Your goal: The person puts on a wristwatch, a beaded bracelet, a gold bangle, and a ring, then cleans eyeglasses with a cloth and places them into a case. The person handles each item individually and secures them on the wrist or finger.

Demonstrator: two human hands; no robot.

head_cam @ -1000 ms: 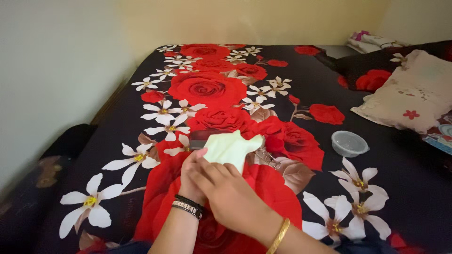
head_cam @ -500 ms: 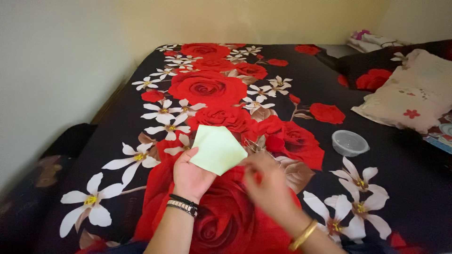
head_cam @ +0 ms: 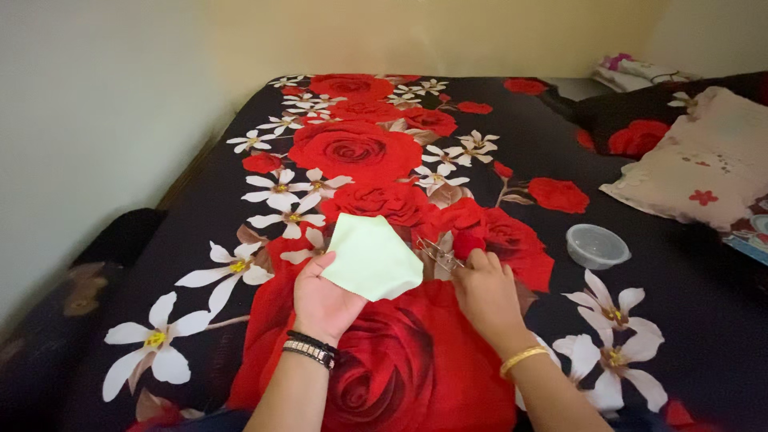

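The left hand [head_cam: 324, 300] covers the lower corner of a pale green paper [head_cam: 370, 258], and both forearms run off the bottom edge of the frame. The right hand [head_cam: 486, 292] hides part of a small metal object [head_cam: 438, 253] on the floral bedspread [head_cam: 200, 240], too fine and blurred to identify; what its fingertips grip cannot be made out. A cream pillow [head_cam: 704, 172] is cut by the right edge.

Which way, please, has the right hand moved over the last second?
Yes: the right hand left the pale green paper, moving right toward the clear plastic container.
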